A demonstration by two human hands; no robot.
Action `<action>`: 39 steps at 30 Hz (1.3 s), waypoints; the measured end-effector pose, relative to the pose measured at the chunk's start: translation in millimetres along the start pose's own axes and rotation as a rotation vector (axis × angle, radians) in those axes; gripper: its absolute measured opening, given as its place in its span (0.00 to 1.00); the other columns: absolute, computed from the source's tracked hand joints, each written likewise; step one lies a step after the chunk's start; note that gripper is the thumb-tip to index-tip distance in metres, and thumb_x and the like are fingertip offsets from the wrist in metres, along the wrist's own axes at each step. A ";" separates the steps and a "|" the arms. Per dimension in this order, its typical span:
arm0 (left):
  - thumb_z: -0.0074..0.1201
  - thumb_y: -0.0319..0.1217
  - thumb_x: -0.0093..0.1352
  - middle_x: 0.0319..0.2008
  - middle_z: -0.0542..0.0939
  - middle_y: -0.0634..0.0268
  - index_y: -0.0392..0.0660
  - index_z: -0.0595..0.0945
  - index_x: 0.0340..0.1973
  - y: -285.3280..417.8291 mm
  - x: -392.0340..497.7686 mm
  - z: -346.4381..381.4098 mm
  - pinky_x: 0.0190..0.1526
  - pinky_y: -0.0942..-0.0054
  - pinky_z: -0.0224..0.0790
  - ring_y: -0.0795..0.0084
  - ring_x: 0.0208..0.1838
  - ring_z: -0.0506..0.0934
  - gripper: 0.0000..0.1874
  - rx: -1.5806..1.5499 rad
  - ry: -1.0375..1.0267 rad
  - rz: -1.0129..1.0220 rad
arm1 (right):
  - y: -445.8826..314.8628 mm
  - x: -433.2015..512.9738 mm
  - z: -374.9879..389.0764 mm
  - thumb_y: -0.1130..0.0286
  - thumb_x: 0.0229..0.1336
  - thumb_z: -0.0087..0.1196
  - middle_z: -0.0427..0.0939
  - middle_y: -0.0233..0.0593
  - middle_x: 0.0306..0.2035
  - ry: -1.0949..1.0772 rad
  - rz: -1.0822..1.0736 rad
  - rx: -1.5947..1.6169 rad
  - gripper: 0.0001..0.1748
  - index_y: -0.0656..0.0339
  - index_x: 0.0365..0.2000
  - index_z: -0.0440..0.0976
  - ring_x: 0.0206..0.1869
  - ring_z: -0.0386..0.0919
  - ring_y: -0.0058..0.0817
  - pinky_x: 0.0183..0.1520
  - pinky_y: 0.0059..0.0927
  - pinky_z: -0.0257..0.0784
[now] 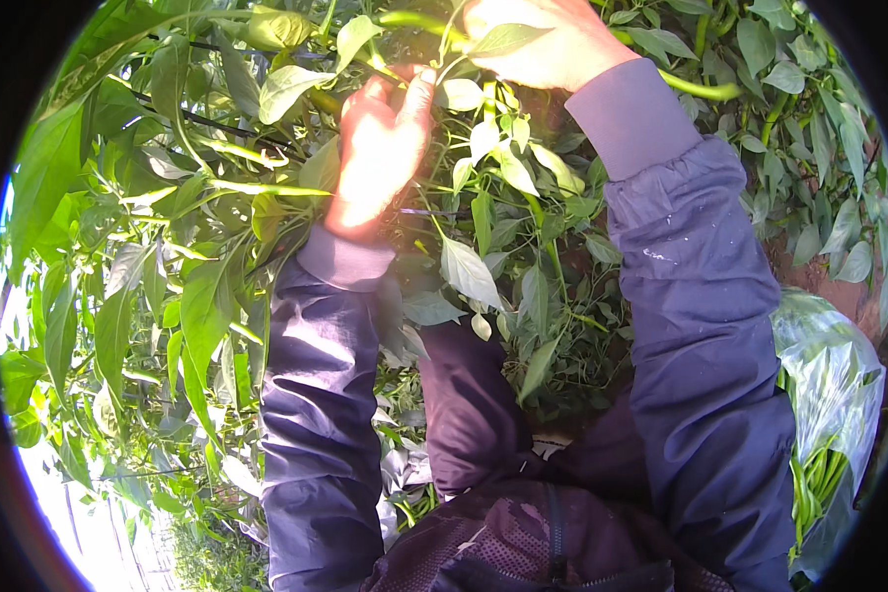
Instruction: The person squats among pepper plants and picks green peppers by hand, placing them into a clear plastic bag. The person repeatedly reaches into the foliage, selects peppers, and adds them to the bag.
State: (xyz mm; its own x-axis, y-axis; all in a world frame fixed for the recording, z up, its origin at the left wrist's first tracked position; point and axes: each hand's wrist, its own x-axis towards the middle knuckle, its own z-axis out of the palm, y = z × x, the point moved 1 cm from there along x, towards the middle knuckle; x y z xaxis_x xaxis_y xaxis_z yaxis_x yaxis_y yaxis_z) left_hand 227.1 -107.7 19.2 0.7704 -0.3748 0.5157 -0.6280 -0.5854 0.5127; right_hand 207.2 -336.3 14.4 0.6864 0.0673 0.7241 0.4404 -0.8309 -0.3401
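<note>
Leafy pepper plants (470, 270) with long green peppers surround both hands. My left hand (385, 144) reaches up among the stems at the top centre, its thumb and fingers closed on a thin green stem. Just right of it and higher, my right hand (540, 44) is overexposed by sunlight and partly cut off by the top edge; its fingers are hidden behind a leaf, so its hold is unclear. A long green pepper (699, 87) shows beside the right wrist, and another pepper (270, 189) points towards the left wrist.
A clear plastic bag (832, 385) with many green peppers (818, 481) stands at the right. More peppers in plastic (414, 507) lie by the left forearm. Dark strings (207, 122) run through the foliage at the upper left. My bent legs (473, 407) are below.
</note>
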 end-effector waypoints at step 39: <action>0.57 0.37 0.79 0.20 0.73 0.80 0.41 0.85 0.38 16.6 -18.0 -7.7 0.25 0.82 0.51 0.91 0.23 0.62 0.12 -0.157 -0.082 0.038 | -49.2 18.0 -37.9 0.64 0.61 0.57 0.84 0.46 0.37 0.038 -0.192 0.215 0.13 0.62 0.39 0.83 0.36 0.83 0.43 0.41 0.41 0.79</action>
State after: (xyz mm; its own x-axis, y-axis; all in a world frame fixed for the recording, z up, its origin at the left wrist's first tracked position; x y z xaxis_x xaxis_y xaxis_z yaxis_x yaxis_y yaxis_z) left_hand 202.0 -105.1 23.8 0.7482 -0.4554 0.4825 -0.6612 -0.4528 0.5982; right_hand 176.0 -315.1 66.9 0.5582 0.1878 0.8082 0.6753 -0.6688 -0.3110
